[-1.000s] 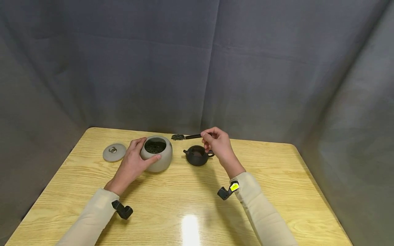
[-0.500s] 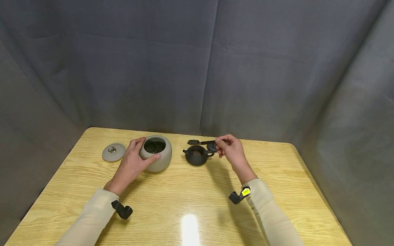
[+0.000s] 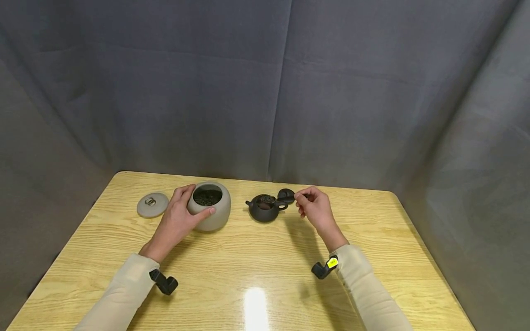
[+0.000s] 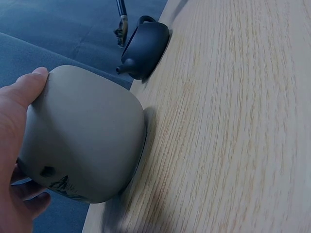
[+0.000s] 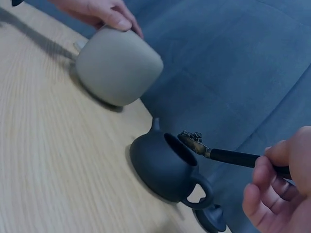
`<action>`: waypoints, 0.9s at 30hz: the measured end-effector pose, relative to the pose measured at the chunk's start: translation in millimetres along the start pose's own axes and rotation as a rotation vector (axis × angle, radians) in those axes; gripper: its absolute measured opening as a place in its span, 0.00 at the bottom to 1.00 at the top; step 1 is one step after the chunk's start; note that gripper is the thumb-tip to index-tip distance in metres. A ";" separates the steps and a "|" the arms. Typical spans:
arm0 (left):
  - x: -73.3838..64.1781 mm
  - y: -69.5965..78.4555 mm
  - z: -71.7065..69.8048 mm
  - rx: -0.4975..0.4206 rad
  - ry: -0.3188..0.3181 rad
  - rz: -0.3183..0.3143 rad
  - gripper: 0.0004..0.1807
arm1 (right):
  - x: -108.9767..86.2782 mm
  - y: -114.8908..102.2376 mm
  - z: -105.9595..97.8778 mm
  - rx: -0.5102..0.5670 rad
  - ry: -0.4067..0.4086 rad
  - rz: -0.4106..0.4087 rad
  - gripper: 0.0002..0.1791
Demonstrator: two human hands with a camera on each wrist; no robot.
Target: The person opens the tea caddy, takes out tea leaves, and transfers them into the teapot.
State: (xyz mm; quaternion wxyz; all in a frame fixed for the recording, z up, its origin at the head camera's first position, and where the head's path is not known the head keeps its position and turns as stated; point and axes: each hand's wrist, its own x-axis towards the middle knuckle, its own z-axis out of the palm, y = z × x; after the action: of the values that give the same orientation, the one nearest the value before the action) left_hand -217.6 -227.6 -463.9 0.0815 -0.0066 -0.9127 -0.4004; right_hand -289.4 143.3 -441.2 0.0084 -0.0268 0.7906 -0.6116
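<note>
Scoop (image 5: 228, 156) over the mouth of the pot (image 3: 264, 215), far side of the desk (image 3: 215, 276). Its bowl carries dark leaves (image 5: 192, 135), the face turned upward, presumably so that none spill; whether it touches the rim cannot be told. The right hand (image 3: 318, 211) pinches the scoop well back on its shaft, which likely keeps the fingers clear of the mouth. The pot stands upright, spout to the left and handle to the right, so the scoop enters from the handle side. To the left, the left hand (image 3: 177, 221) grasps the jar (image 3: 218, 218), thumb on the near side and fingers around the left and far sides, apparently to steady it; more leaves lie inside. The jar lid (image 3: 152, 205) rests left of the jar, the pot lid (image 3: 285, 194) right of the pot and farther off, leaving both mouths uncovered.
</note>
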 end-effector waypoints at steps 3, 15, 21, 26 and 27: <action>0.2 -0.9 -0.1 -0.001 0.001 -0.002 0.59 | -0.2 2.2 3.3 -0.021 -0.009 -0.004 0.08; 1.0 -4.5 1.8 -0.004 0.007 0.005 0.59 | -2.9 -2.3 16.6 -0.182 0.005 -0.070 0.09; 1.1 -5.1 2.1 -0.006 0.008 0.003 0.59 | -1.8 -10.2 18.8 -0.333 0.013 -0.146 0.10; 0.6 -5.0 2.0 -0.008 0.006 0.002 0.59 | 0.3 -17.5 19.1 -0.396 0.017 -0.200 0.08; 0.5 -5.1 1.9 -0.009 0.005 0.001 0.59 | 0.4 -18.8 19.1 -0.400 0.016 -0.208 0.08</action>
State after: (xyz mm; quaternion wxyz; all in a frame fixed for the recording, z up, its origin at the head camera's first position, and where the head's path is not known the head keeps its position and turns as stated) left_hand -218.8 -229.7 -468.8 0.0840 -0.0062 -0.9107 -0.4043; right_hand -288.3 120.1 -427.8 -0.0665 -0.1045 0.8892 -0.4404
